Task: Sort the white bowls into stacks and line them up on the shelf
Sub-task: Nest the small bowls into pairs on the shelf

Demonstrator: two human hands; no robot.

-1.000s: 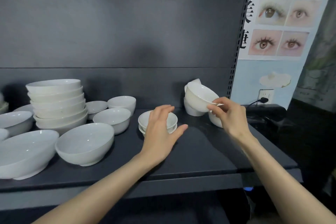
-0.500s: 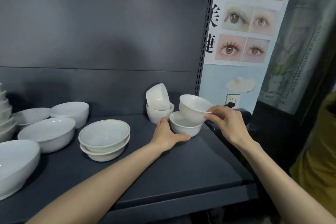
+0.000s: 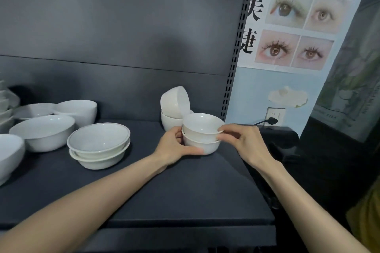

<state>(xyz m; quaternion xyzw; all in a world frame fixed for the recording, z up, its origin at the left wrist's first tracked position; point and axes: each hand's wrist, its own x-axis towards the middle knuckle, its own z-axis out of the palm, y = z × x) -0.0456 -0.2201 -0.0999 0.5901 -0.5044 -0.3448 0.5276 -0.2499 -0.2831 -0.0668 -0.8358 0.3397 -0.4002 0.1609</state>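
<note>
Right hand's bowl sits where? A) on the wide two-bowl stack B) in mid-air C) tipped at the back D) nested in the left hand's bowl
D: the upper bowl, pinched at its rim by the right hand, sits inside the lower bowl that the left hand holds.

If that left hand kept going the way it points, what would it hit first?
The lower small bowl, which the left hand grips now; beyond that, perhaps the back bowl pair, though depth is unclear.

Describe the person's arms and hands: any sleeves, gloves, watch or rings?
The left forearm and right forearm are bare to the frame edge, with no sleeves in view. The left hand and right hand wear no gloves; no watch, bracelet or ring shows.
</note>
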